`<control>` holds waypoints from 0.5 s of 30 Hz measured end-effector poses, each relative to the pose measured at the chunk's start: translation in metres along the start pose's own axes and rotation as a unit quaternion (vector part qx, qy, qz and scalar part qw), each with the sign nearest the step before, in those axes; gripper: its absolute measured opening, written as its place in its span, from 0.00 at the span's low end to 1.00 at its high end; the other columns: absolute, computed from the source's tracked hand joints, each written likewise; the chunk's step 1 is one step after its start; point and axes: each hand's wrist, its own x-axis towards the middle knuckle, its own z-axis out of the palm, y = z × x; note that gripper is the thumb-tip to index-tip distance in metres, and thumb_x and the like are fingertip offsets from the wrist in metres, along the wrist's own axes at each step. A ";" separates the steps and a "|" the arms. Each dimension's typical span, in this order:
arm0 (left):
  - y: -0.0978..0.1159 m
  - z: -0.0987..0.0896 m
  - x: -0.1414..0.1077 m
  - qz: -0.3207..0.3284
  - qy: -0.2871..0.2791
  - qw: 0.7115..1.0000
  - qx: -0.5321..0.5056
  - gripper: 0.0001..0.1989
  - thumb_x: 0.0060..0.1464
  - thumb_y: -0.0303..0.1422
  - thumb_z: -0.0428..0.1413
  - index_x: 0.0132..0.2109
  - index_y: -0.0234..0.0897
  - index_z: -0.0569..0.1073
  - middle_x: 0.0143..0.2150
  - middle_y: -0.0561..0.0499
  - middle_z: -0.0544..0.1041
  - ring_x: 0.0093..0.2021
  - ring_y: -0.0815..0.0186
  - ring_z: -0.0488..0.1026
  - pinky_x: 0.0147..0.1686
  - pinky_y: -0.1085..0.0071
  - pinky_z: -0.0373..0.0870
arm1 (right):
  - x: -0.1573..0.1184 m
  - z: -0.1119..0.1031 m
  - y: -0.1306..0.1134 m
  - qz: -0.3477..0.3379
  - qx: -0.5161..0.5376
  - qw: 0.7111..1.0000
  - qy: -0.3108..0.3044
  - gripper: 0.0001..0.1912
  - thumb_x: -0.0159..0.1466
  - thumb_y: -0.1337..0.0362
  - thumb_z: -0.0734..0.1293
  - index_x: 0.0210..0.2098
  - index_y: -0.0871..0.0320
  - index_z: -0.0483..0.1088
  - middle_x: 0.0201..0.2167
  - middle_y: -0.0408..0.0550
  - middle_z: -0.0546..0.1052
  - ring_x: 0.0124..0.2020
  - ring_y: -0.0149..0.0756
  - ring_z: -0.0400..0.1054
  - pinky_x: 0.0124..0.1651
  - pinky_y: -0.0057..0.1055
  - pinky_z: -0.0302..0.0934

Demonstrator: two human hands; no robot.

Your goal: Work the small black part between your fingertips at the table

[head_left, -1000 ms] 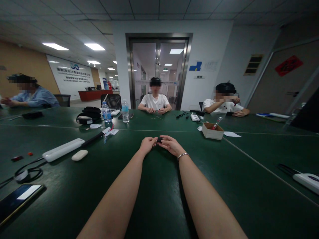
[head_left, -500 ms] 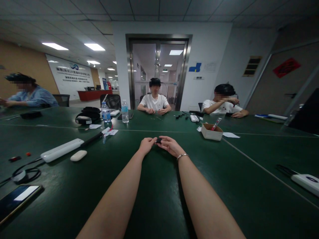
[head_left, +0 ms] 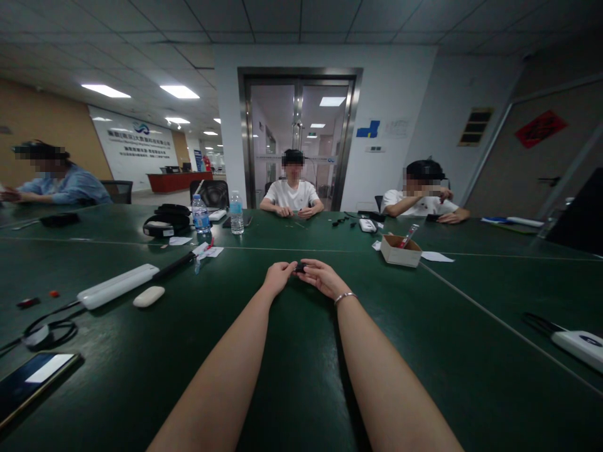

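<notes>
In hand: two-handed fingertip handling | small black piece (head_left: 300, 267): twelve o'clock, between the hands, over the tabletop (head_left: 301, 351) | left grip (head_left: 281, 275): nearly closed, pinching it | right grip (head_left: 325, 277): half-curled, fingertips holding it | next move calls for, I'd judge: steady, light fingers

An office is shown, apparently a shared meeting or work area, with people seated around a large green table (head_left: 386, 326) on which bottles, a phone and cables are spread. A wall sign (head_left: 141, 141) with a logo and lettering is mounted behind a red reception desk (head_left: 179, 181). The room is roofed with a panelled ceiling (head_left: 282, 22), lit by flat light panels (head_left: 179, 92), and closed off by metal-framed glass doors (head_left: 273, 125).
</notes>
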 end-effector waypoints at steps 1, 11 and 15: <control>-0.001 0.001 0.000 0.005 0.001 1.000 -0.006 0.24 0.49 0.51 0.47 0.25 0.33 0.71 0.21 0.53 0.67 0.22 0.70 0.62 0.23 0.74 0.56 | 0.001 0.000 0.000 0.004 -0.003 1.000 0.007 0.12 0.57 0.81 0.65 0.40 0.66 0.69 0.31 0.52 0.75 0.33 0.38 0.74 0.42 0.33 0.70; -0.002 0.010 0.004 -0.019 -0.014 0.988 -0.156 0.19 0.53 0.45 0.47 0.39 0.33 0.70 0.23 0.53 0.68 0.21 0.72 0.65 0.21 0.76 0.62 | 0.004 0.002 0.002 0.010 0.002 0.999 0.053 0.03 0.61 0.76 0.64 0.36 0.67 0.68 0.29 0.54 0.75 0.27 0.39 0.74 0.32 0.32 0.72; -0.002 0.010 0.003 0.000 -0.005 0.992 -0.125 0.14 0.54 0.39 0.48 0.42 0.36 0.70 0.23 0.54 0.66 0.21 0.73 0.64 0.21 0.78 0.60 | 0.003 0.003 0.001 0.015 -0.005 0.999 0.040 0.02 0.61 0.75 0.66 0.35 0.67 0.68 0.29 0.54 0.75 0.27 0.38 0.74 0.32 0.32 0.72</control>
